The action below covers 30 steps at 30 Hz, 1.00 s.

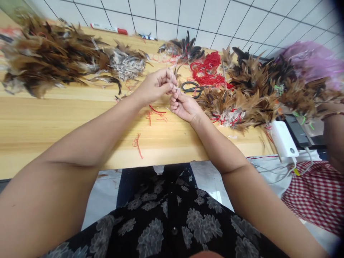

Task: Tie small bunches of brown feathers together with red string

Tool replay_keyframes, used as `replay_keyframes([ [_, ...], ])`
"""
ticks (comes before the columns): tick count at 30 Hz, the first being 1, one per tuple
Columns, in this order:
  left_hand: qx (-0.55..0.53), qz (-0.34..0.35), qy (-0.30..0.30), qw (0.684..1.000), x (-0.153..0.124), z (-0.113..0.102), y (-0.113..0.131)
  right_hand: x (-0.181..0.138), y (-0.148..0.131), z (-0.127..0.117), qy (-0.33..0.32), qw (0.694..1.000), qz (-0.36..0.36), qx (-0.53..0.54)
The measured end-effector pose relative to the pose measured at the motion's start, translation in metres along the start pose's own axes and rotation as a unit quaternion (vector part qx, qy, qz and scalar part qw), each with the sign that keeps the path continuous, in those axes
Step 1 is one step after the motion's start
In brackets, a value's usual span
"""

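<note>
My left hand (156, 86) and my right hand (184, 105) meet above the middle of the wooden table (53, 118). Both are closed in a pinch on a small pale thing between the fingertips, too small to name; it looks like thin feather quills or thread. Black scissors (192, 88) lie just behind my right hand. A tangle of red thread (206, 68) lies behind the scissors. Short red thread scraps (156, 113) lie on the table under my hands.
Piles of brown and black feathers lie at the left (45, 57) and right (249, 93), with a speckled bunch (126, 62) between. A white power adapter (283, 139) sits at the table's right edge. Another person's arm (334, 136) and a pink feather mass (311, 59) are at the right.
</note>
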State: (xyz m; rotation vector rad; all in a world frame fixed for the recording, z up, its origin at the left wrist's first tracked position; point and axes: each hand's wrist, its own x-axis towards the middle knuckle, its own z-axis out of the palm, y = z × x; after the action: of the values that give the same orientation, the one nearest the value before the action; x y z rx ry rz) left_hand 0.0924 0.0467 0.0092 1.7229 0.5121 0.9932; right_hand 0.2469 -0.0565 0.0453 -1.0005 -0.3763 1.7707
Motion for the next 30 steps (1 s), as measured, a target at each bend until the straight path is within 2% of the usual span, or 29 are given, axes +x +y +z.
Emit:
replay_keyframes([
  [8,0.024,-0.029,-0.006,0.999,-0.002,-0.002,0.012,-0.002,-0.001,0.003,0.008,1.0,0.001,0.019],
  [15,0.025,-0.013,-0.068,0.997,-0.002,-0.004,0.012,0.0,-0.001,0.003,0.015,1.0,-0.002,0.019],
  [17,0.07,0.0,-0.054,0.996,-0.003,-0.002,0.012,0.0,0.0,0.003,0.016,1.0,-0.004,0.024],
  [21,0.166,0.056,0.025,0.984,-0.003,0.006,0.011,0.004,0.002,0.003,0.02,0.999,-0.008,0.029],
  [23,0.182,0.07,0.043,0.98,-0.002,0.008,0.01,0.007,0.003,0.001,0.019,0.999,-0.01,0.032],
  [30,0.081,0.039,-0.032,0.995,-0.003,0.0,0.005,0.012,0.005,-0.004,0.001,0.999,-0.023,0.031],
])
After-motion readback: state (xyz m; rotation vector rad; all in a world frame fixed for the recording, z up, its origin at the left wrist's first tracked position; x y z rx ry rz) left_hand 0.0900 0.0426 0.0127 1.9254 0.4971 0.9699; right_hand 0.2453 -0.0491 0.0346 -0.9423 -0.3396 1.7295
